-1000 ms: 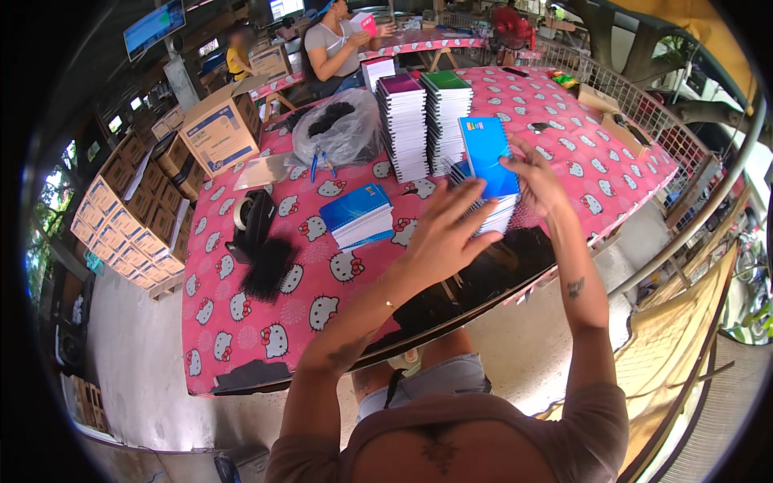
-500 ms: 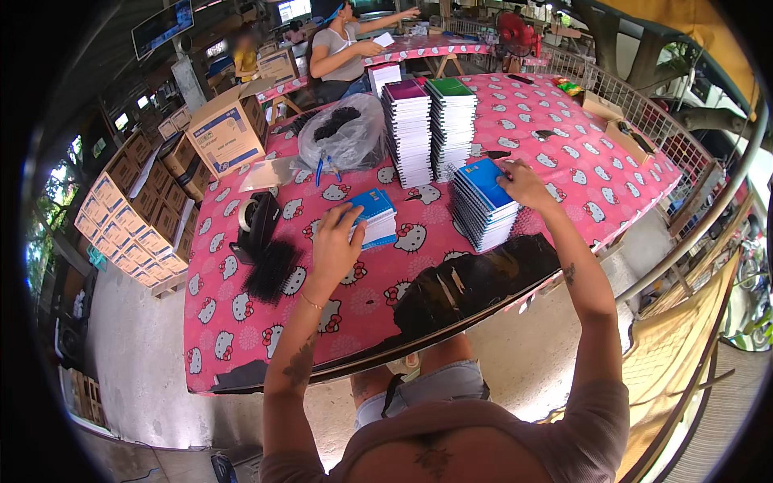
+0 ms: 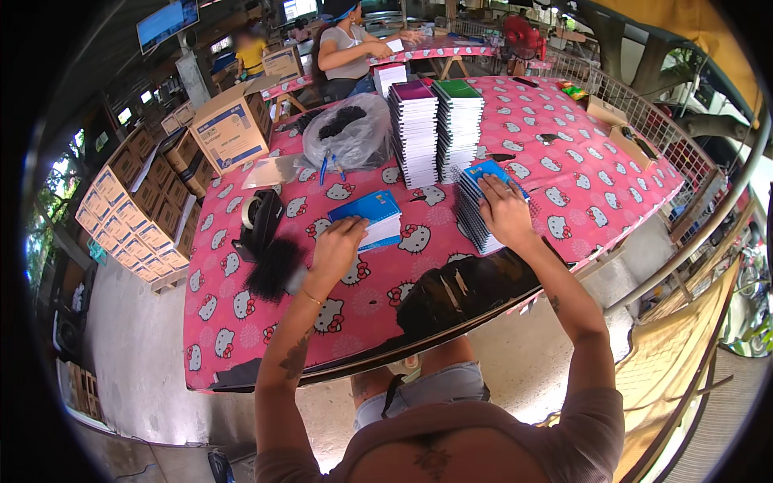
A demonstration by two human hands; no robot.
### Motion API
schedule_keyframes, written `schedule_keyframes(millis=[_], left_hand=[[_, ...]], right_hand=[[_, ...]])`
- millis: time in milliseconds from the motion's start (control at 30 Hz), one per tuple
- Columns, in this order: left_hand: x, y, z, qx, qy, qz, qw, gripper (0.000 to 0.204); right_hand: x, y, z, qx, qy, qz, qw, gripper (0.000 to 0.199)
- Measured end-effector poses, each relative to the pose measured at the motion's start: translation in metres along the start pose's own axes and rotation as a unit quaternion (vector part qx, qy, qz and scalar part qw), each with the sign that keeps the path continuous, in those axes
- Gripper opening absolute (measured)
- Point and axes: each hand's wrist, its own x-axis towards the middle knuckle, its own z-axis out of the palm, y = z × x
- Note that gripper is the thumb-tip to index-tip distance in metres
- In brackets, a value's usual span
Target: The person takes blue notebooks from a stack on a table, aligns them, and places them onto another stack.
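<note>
A low stack of blue-covered notebooks (image 3: 372, 208) with white pages lies left of centre; no coil shows on its visible sides. My left hand (image 3: 336, 248) is closed on its near left corner, the fingertips partly hidden. To the right stands a taller stack of blue spiral notebooks (image 3: 475, 217), black coils along its left side. My right hand (image 3: 507, 211) lies flat over the top cover, fingers stretched out. Behind are two high stacks of spiral notebooks, one topped by a purple notebook (image 3: 414, 91), the other by a green notebook (image 3: 456, 89).
Black coils (image 3: 276, 270) lie beside a tape dispenser (image 3: 259, 221) on the pink table (image 3: 378, 302). Farther back are blue-handled pliers (image 3: 328, 167), a plastic bag (image 3: 354, 145) of black coils and a cardboard box (image 3: 231, 129). A co-worker (image 3: 342, 52) handles paper behind.
My right hand has moved from the stack's far right corner to lie across its top. My left fingers have drawn back to the low stack's near left corner. The co-worker's outstretched arm has lowered.
</note>
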Motion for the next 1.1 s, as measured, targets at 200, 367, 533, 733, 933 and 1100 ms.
schedule_keyframes(millis=[200, 367, 533, 733, 933, 1100], left_hand=[[-0.005, -0.002, 0.007, 0.015, 0.069, 0.028, 0.997, 0.024], [0.001, 0.029, -0.034, -0.051, 0.094, -0.019, 0.994, 0.018], [-0.038, 0.083, -0.019, -0.128, 0.065, 0.032, 0.989, 0.023], [-0.1, 0.121, 0.006, -0.215, 0.072, -0.197, 0.954, 0.032], [-0.106, 0.078, -0.004, -0.213, 0.11, -0.2, 0.95, 0.04], [-0.165, -0.074, -0.001, 0.184, 0.0, -0.246, 0.952, 0.016]], right_hand=[[0.001, 0.001, 0.007, -0.027, 0.015, -0.002, 1.0, 0.044], [0.0, -0.058, -0.036, 0.067, 0.071, -0.044, 0.994, 0.061], [-0.073, -0.119, 0.025, 0.668, -0.121, 0.14, 0.721, 0.069], [-0.118, -0.16, 0.083, 0.647, -0.088, 0.196, 0.731, 0.051], [-0.111, -0.157, 0.066, 0.674, -0.143, 0.195, 0.698, 0.026], [-0.102, -0.166, 0.063, 0.673, -0.224, 0.198, 0.677, 0.022]])
